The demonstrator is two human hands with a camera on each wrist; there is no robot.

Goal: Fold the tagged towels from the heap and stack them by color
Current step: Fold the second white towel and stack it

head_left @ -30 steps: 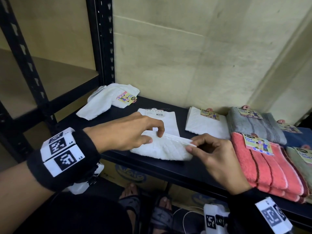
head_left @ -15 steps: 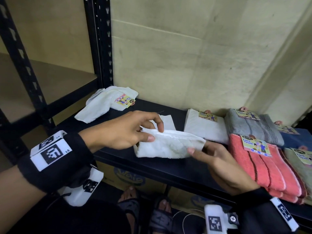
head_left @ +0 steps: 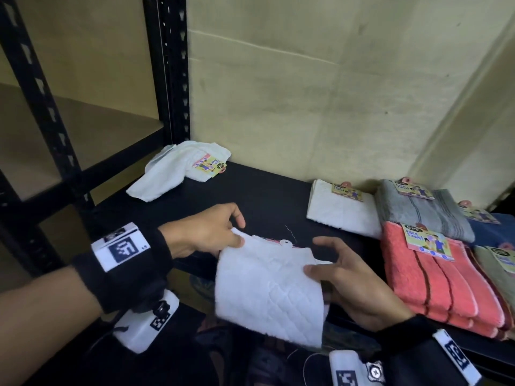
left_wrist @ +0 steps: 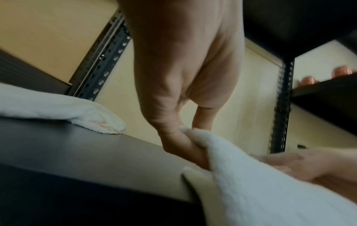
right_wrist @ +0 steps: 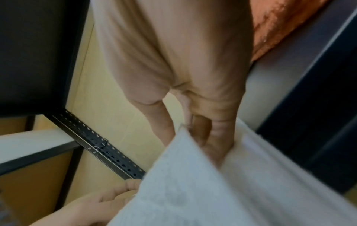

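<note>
Black shelf (head_left: 264, 196) against a pale wall, and over its front edge the folded white towel (head_left: 267, 288) is up in the air between both hands. Left hand (head_left: 206, 232) pinches the top left corner, thumb on top. Right hand (head_left: 354, 285) clamps the right edge, thumb on the face, fingers behind. Back left lies a loose white towel (head_left: 167, 174). On the right: a folded white towel stack (head_left: 342, 215), grey stack (head_left: 423, 213), coral stack (head_left: 434, 282).

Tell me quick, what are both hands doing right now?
Left hand: pinches the white towel at its top left corner.
Right hand: holds the same towel's right edge, thumb on top.
</note>
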